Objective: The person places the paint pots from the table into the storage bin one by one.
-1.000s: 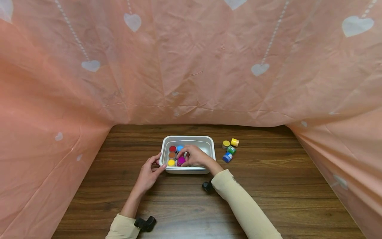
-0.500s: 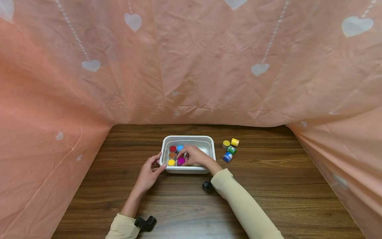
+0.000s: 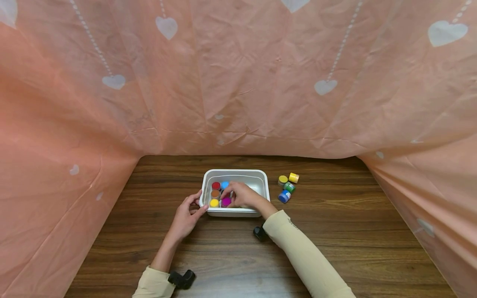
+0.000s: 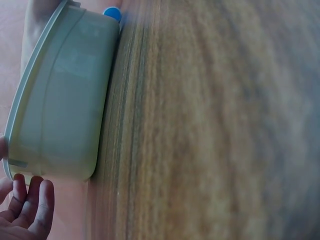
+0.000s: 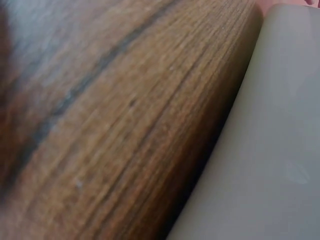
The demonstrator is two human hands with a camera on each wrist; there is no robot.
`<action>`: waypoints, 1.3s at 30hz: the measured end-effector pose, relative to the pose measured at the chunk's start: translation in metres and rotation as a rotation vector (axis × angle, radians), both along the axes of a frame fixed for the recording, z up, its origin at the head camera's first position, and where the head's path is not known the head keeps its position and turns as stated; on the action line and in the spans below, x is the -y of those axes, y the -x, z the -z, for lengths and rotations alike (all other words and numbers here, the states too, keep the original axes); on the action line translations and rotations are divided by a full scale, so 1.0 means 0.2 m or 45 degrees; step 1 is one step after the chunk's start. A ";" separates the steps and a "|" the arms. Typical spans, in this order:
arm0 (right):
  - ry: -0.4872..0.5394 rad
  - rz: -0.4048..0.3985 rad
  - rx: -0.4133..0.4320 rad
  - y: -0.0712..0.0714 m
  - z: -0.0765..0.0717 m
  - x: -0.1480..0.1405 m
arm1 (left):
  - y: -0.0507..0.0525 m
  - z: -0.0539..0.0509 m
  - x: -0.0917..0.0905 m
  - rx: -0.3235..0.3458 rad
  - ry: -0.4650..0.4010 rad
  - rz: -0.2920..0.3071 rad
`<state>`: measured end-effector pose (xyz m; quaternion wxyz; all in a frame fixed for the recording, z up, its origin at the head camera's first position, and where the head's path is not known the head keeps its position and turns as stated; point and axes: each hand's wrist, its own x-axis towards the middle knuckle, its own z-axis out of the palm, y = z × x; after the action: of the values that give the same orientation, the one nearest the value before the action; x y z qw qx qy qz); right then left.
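Five jars (image 3: pixel 215 194) visible in tray (image 3: pixel 256 182), left grip (image 3: pixel 187 213) holding rim (image 3: pixel 232 210), right grip (image 3: pixel 240 194) (can't tell)

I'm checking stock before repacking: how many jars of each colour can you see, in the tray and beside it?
Red jar: 1
Brown jar: 1
Purple jar: 1
Light blue jar: 1
Dark blue jar: 1
Green jar: 1
Yellow jars: 3, one of them duller
Total: 9 in view; the right hand may hide more.
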<state>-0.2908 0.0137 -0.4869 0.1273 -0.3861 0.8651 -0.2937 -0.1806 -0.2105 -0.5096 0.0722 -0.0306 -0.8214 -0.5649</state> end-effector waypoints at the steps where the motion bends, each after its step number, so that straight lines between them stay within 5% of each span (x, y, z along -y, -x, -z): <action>1: -0.004 0.002 -0.002 0.00 0.00 0.00 | 0.00 0.00 0.00 -0.002 0.002 0.001; 19: 0.028 0.052 0.094 -0.01 0.00 0.00 | 0.00 0.01 -0.01 -0.046 -0.006 0.002; 26: 0.048 0.049 0.093 -0.01 -0.01 -0.01 | 0.00 0.00 -0.01 0.002 -0.015 -0.006; 39: 0.163 -0.002 -0.036 -0.02 -0.14 -0.18 | -0.01 0.00 -0.01 -0.011 0.012 -0.004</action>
<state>-0.2877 0.0502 -0.4587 0.0902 -0.3983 0.8460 -0.3428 -0.1787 -0.2091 -0.5089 0.0764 -0.0320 -0.8238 -0.5609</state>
